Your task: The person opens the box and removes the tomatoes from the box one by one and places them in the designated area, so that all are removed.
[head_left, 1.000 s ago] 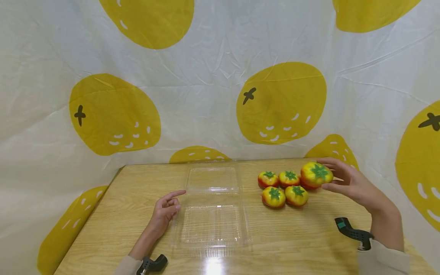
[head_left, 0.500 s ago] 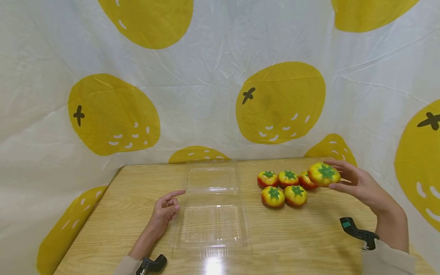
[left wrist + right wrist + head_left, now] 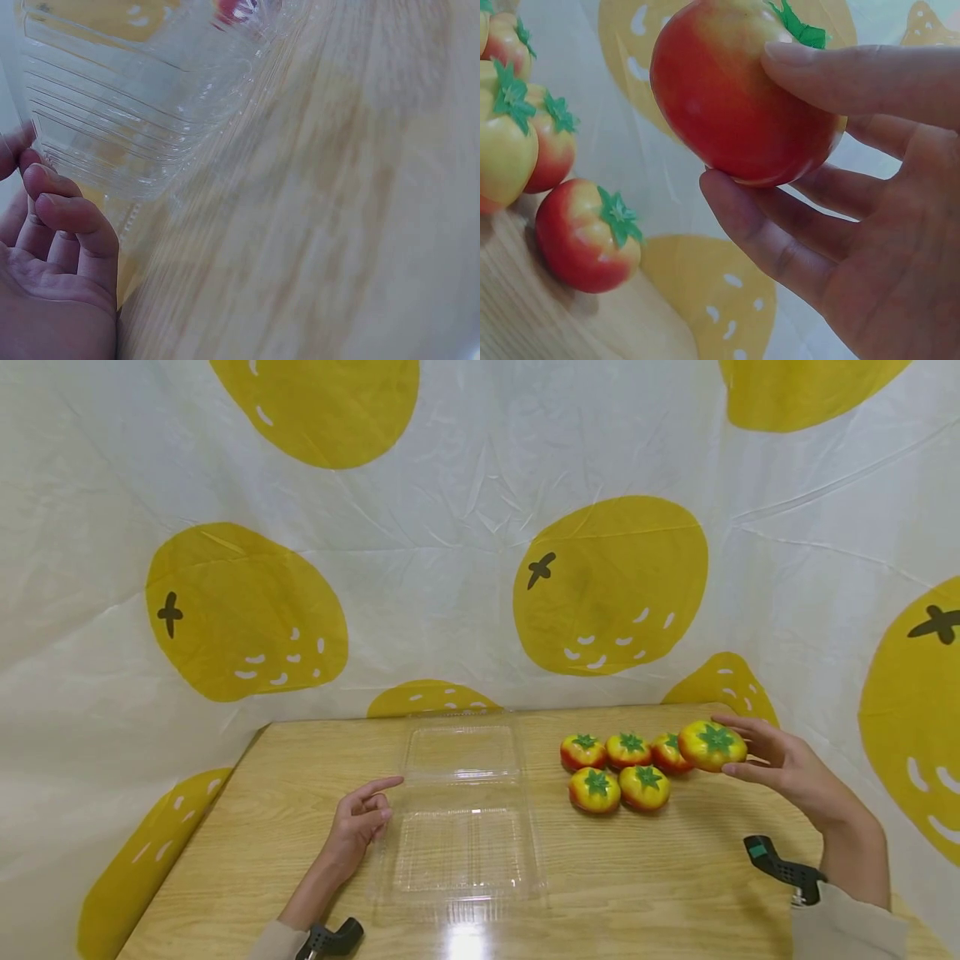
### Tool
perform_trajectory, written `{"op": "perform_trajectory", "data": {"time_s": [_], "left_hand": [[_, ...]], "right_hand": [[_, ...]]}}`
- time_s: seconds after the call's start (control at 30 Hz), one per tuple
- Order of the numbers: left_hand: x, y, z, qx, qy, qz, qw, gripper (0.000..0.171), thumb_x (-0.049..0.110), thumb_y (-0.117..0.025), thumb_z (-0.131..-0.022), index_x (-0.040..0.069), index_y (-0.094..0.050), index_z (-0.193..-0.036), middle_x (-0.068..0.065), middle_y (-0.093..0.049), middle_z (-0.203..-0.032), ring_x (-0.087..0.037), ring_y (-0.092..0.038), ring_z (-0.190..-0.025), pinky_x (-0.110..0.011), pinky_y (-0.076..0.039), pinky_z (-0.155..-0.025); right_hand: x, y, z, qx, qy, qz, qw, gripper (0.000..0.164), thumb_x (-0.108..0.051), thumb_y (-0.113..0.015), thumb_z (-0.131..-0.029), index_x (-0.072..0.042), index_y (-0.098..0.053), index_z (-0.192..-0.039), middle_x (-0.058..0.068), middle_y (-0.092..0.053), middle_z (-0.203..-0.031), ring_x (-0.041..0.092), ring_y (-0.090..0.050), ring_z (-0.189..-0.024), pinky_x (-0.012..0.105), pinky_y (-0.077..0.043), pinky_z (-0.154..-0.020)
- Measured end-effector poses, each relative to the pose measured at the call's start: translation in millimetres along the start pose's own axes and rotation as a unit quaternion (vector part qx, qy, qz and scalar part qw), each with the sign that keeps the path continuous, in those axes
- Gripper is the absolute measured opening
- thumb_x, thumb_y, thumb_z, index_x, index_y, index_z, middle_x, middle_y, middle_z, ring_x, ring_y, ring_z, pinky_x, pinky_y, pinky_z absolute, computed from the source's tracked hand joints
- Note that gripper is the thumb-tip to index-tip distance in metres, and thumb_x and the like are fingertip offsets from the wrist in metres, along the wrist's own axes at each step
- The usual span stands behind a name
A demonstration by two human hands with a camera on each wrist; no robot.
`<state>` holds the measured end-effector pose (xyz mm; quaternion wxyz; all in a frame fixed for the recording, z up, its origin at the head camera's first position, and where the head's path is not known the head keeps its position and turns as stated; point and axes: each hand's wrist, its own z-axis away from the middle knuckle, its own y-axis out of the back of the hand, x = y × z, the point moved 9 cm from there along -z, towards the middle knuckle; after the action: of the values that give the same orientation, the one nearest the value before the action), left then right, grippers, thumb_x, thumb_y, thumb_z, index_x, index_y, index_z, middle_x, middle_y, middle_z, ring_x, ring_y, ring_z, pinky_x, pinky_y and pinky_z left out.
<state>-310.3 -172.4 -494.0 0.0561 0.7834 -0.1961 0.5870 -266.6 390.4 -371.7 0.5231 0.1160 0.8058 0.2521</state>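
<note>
My right hand (image 3: 780,768) holds a toy tomato (image 3: 712,745), red and yellow with a green leaf top, between thumb and fingers. In the right wrist view the held tomato (image 3: 742,97) is raised, its red side towards the camera. Several similar tomatoes (image 3: 596,790) rest on the table just left of it, in two rows. My left hand (image 3: 358,827) is at the left edge of a clear plastic clamshell container (image 3: 465,781), lying opened out flat. Its index finger points forward; thumb and curled fingers pinch the rim. The left wrist view shows the fingertips right at the container's ribbed side (image 3: 112,112).
The wooden table (image 3: 622,893) reaches back to a white curtain (image 3: 427,602) printed with large yellow fruit. Black wrist mounts (image 3: 783,868) sit on both forearms. The container's lid half lies towards the curtain, left of the tomatoes.
The right hand has moved slightly right with the held tomato, uncovering more of the back-row tomato behind it. The left hand and the container have stayed in place.
</note>
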Motion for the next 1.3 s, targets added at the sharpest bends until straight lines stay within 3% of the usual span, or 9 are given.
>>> {"op": "perform_trajectory", "data": {"time_s": [0.47, 0.77, 1.03, 1.3], "left_hand": [[0.4, -0.2, -0.2, 0.003, 0.001, -0.006, 1.0000, 0.052, -0.009, -0.050, -0.093, -0.020, -0.043, -0.143, 0.006, -0.058, -0.074, -0.026, -0.032, -0.056, -0.043, -0.020, -0.048], [0.6, -0.7, -0.5, 0.001, -0.001, -0.005, 1.0000, 0.052, -0.010, -0.050, -0.093, -0.021, -0.042, -0.143, 0.006, -0.058, -0.073, -0.025, -0.032, -0.056, -0.043, -0.020, -0.048], [0.5, -0.5, -0.4, -0.002, -0.001, -0.002, 1.0000, 0.052, -0.010, -0.050, -0.093, -0.020, -0.043, -0.143, 0.005, -0.058, -0.073, -0.026, -0.032, -0.056, -0.042, -0.021, -0.048], [0.2, -1.0, -0.2, -0.002, -0.003, -0.003, 1.0000, 0.052, -0.010, -0.050, -0.093, -0.021, -0.043, -0.143, 0.006, -0.058, -0.073, -0.028, -0.031, -0.056, -0.042, -0.020, -0.047]], "right_hand": [[21, 1, 3, 0.003, -0.012, -0.005, 1.000, 0.062, 0.008, -0.061, -0.096, -0.004, -0.044, -0.155, -0.025, -0.054, -0.140, -0.006, -0.060, -0.112, 0.015, -0.055, -0.082], [47, -2, 5, -0.006, -0.044, -0.002, 0.999, 0.057, 0.002, -0.063, -0.097, -0.004, -0.047, -0.152, -0.029, -0.056, -0.135, -0.008, -0.057, -0.112, 0.018, -0.053, -0.082], [70, -6, 8, -0.022, -0.088, -0.019, 0.996, 0.055, -0.004, -0.064, -0.097, -0.004, -0.047, -0.150, -0.031, -0.049, -0.135, -0.010, -0.051, -0.112, 0.022, -0.056, -0.082], [78, -10, 9, -0.026, -0.077, -0.010, 0.997, 0.054, -0.002, -0.067, -0.094, 0.002, -0.050, -0.146, -0.031, -0.053, -0.132, -0.010, -0.053, -0.111, 0.021, -0.055, -0.081]]}}
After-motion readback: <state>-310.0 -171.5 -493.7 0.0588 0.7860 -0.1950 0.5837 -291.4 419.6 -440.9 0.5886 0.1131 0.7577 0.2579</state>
